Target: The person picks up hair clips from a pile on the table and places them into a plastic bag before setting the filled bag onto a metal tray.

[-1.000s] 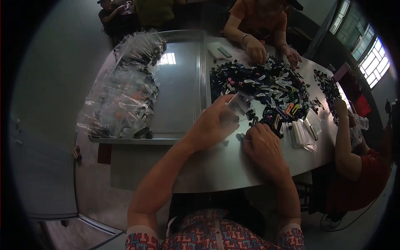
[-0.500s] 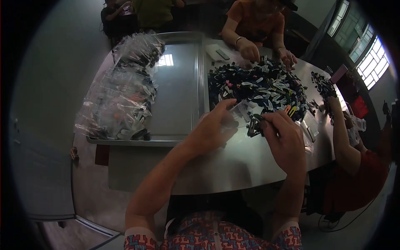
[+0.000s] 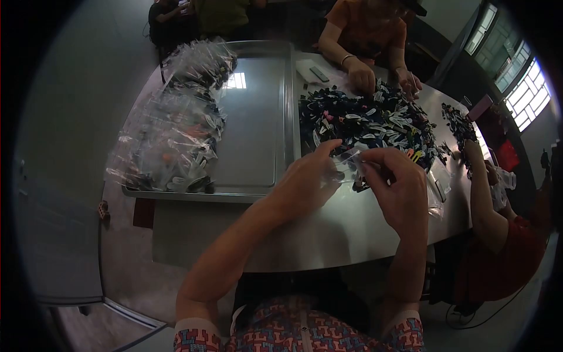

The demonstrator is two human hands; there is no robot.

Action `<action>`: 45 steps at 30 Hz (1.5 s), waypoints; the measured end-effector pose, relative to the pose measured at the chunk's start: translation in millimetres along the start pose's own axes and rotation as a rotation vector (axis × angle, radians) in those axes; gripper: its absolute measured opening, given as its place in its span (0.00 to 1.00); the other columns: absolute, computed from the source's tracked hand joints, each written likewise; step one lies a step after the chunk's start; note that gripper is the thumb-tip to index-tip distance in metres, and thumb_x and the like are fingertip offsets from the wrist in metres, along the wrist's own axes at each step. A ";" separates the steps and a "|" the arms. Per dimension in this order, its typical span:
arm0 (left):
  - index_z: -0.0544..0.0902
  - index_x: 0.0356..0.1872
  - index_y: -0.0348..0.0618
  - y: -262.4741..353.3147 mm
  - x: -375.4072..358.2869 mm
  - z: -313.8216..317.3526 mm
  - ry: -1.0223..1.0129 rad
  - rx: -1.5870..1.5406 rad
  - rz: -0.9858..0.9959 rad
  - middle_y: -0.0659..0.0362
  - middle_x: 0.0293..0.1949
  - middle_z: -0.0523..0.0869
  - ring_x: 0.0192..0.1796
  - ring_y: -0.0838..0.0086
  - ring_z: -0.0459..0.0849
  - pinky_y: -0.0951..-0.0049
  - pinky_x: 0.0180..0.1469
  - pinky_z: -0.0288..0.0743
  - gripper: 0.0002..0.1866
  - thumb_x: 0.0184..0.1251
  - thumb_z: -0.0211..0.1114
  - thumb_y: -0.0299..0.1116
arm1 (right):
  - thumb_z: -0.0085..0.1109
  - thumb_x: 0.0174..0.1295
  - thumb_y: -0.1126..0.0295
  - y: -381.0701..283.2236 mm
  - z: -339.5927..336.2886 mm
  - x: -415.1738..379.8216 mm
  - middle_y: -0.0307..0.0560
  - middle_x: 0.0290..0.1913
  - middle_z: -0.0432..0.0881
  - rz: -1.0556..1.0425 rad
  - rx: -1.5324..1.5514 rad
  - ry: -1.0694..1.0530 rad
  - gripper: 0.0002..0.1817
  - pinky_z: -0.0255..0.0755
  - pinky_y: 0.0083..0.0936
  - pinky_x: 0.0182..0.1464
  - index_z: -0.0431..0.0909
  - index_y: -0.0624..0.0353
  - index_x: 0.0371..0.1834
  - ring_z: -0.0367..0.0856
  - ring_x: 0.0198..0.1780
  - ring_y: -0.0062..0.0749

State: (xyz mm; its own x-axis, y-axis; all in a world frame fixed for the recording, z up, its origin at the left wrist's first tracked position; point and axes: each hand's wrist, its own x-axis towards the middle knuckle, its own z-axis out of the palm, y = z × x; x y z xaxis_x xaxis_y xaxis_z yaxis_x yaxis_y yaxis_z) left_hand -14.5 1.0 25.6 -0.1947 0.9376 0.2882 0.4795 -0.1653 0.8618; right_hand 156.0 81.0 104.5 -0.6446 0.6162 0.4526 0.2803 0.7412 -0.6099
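My left hand (image 3: 311, 179) is closed on a clear plastic bag (image 3: 347, 157), in front of a big pile of dark and white hair clips (image 3: 381, 126). The bag's open end points right, toward my right hand (image 3: 396, 179). My right hand is pinched at the bag's edge, with its thumb and forefinger together; what lies between those fingertips is too small to make out. Some dark clips show just below the fingertips. A yellow clip (image 3: 416, 156) lies beyond my right knuckles.
A metal tray (image 3: 252, 126) on the left holds many filled clear bags (image 3: 170, 135). Across the table, a person in orange (image 3: 366, 35) reaches into the pile. A person in red (image 3: 498, 258) works at the right by a smaller clip pile (image 3: 459, 123).
My right hand has come up to the bag's edge, nearer my left hand. The dark clip it held before is no longer clearly visible. The view has shifted slightly.
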 end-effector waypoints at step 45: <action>0.82 0.48 0.39 -9.8 15.2 -29.5 0.426 -0.394 0.000 0.59 0.47 0.88 0.49 0.79 0.85 0.75 0.54 0.80 0.08 0.71 0.65 0.22 | 0.74 0.56 0.72 66.5 60.0 46.5 0.39 0.50 0.81 -0.272 0.417 -0.061 0.25 0.69 0.17 0.39 0.80 0.58 0.58 0.73 0.37 0.19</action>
State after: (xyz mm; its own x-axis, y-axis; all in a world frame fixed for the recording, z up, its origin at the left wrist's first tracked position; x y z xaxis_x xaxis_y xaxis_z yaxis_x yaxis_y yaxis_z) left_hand -47.4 7.9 33.8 -0.5610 0.7450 0.3609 0.1410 -0.3435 0.9285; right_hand 102.0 143.0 45.9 -0.6989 0.3893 0.5999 -0.2041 0.6954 -0.6891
